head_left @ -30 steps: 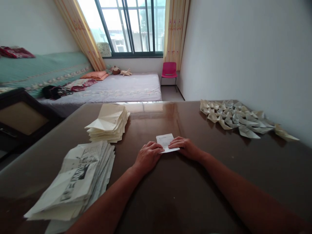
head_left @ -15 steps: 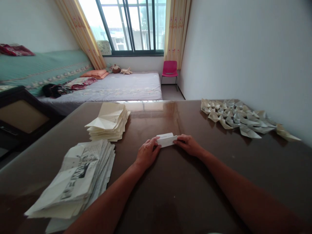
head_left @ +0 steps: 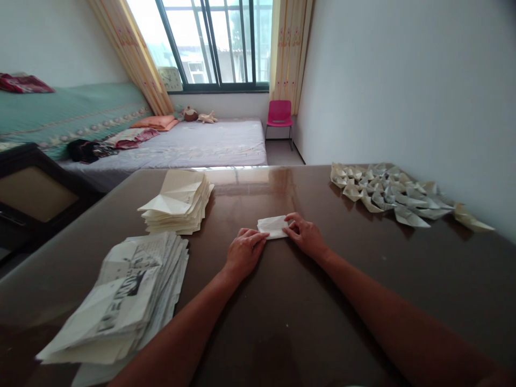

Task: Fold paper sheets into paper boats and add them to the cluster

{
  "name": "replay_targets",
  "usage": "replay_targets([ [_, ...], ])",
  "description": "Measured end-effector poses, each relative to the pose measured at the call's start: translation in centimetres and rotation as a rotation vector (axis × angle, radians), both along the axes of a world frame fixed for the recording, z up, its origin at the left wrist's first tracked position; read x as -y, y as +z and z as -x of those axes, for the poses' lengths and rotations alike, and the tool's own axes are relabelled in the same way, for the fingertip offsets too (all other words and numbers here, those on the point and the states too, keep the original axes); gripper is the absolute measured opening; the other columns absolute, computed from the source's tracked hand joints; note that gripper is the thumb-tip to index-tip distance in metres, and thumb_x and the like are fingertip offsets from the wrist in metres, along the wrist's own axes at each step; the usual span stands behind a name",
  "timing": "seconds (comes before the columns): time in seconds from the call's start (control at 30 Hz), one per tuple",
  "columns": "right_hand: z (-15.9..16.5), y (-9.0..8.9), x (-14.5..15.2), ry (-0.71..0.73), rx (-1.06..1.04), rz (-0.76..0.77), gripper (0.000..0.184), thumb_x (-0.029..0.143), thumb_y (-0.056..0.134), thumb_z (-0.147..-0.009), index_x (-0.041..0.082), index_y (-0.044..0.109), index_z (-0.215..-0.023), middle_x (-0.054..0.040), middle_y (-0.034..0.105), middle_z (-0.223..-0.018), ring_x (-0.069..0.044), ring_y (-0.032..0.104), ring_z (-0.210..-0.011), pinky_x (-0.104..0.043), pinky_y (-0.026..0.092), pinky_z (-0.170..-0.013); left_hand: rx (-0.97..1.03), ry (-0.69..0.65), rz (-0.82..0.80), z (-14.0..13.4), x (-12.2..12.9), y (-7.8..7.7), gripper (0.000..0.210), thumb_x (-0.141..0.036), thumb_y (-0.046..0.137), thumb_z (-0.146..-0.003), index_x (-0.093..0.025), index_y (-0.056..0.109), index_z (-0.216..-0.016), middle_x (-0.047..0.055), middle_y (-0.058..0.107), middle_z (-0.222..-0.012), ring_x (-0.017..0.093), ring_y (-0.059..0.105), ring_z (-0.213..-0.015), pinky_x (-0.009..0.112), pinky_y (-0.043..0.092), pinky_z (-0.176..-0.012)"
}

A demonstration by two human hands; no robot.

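Observation:
A small folded piece of white paper (head_left: 273, 226) lies nearly flat on the brown table (head_left: 258, 312), between my two hands. My left hand (head_left: 245, 250) has its fingers closed at the paper's left front corner, the tips pressing on its edge. At the right edge, the thumb and fingers of my right hand (head_left: 304, 235) pinch the paper. The undersides of the fingers are hidden.
To the left stand a stack of printed paper sheets (head_left: 116, 301) and, behind it, a stack of cream paper (head_left: 177, 201). Several folded paper boats (head_left: 387, 191) cover the back right by the wall. Beyond are a bed (head_left: 226, 142) and a pink chair (head_left: 279, 113).
The paper's raised front flap has come down, so the paper now lies flatter. My right hand has shifted slightly, its fingers now over the right edge.

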State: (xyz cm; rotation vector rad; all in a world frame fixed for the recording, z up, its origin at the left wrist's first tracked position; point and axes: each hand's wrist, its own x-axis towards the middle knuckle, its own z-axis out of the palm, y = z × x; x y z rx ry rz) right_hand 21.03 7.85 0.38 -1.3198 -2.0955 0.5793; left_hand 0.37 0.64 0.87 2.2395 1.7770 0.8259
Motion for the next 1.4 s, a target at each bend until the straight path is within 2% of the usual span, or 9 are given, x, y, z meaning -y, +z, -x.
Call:
replay_targets([
  [0.1,0.0,0.0,0.1,0.038,0.051,-0.041,0.020,0.037,0.053,-0.087,0.023,0.068,-0.089,-0.0019,0.071,-0.084,-0.016,0.064,-0.073,-0.026,0.045,-0.069,-0.027,0.008,0.001,-0.1,0.0,0.0,0.026,-0.034,0.049,-0.092,-0.031,0.070,-0.107,0.002,0.067,-0.097,0.019,0.053,-0.098,0.033,0.050,-0.084],
  [0.27,0.1,0.0,0.1,0.038,0.111,-0.075,0.026,0.038,0.050,-0.090,0.023,0.072,-0.094,-0.0039,0.071,-0.093,-0.017,0.064,-0.083,-0.027,0.045,-0.075,-0.090,-0.004,-0.006,-0.3,0.2,-0.1,0.027,-0.036,0.046,-0.092,-0.030,0.070,-0.104,0.003,0.065,-0.097,0.020,0.051,-0.099,0.034,0.049,-0.084],
  [0.93,0.3,0.0,0.4,-0.001,0.193,-0.099,0.025,0.036,0.049,-0.090,0.024,0.071,-0.094,-0.0027,0.069,-0.089,-0.016,0.062,-0.077,-0.025,0.042,-0.068,-0.340,0.018,-0.053,-0.9,0.6,0.3,0.027,-0.034,0.043,-0.094,-0.029,0.061,-0.113,0.005,0.058,-0.102,0.021,0.048,-0.098,0.034,0.046,-0.078],
  [1.1,0.5,0.2,0.8,0.006,0.258,-0.142,0.020,0.030,0.049,-0.090,0.024,0.067,-0.095,-0.0024,0.066,-0.091,-0.015,0.062,-0.080,-0.025,0.041,-0.070,-0.365,-0.036,-0.122,-1.3,0.5,0.1,0.025,-0.027,0.046,-0.093,-0.023,0.060,-0.113,0.007,0.052,-0.126,0.025,0.041,-0.121,0.040,0.042,-0.094],
  [1.2,0.6,0.2,1.0,-0.003,0.294,-0.162,0.017,0.027,0.049,-0.089,0.024,0.065,-0.095,-0.0022,0.065,-0.091,-0.015,0.062,-0.079,-0.024,0.040,-0.068,-0.383,-0.103,-0.087,-1.4,0.5,-0.1,0.029,-0.027,0.045,-0.093,-0.020,0.057,-0.118,0.008,0.055,-0.126,0.024,0.045,-0.119,0.039,0.041,-0.098],
  [1.27,0.7,0.1,1.0,-0.004,0.310,-0.167,0.017,0.027,0.048,-0.090,0.024,0.064,-0.096,-0.0025,0.064,-0.092,-0.015,0.061,-0.079,-0.024,0.040,-0.069,-0.405,-0.110,-0.067,-1.6,0.7,-0.1,0.033,-0.031,0.045,-0.093,-0.022,0.055,-0.124,0.008,0.055,-0.127,0.025,0.047,-0.117,0.040,0.042,-0.097],
  [1.4,0.7,0.1,0.9,-0.006,0.341,-0.162,0.019,0.030,0.046,-0.092,0.024,0.064,-0.097,-0.0029,0.064,-0.094,-0.016,0.061,-0.080,-0.025,0.041,-0.070,-0.442,-0.091,-0.063,-1.7,1.1,0.3,0.039,-0.040,0.046,-0.092,-0.035,0.049,-0.131,0.007,0.051,-0.130,0.028,0.045,-0.116,0.044,0.042,-0.092],
])
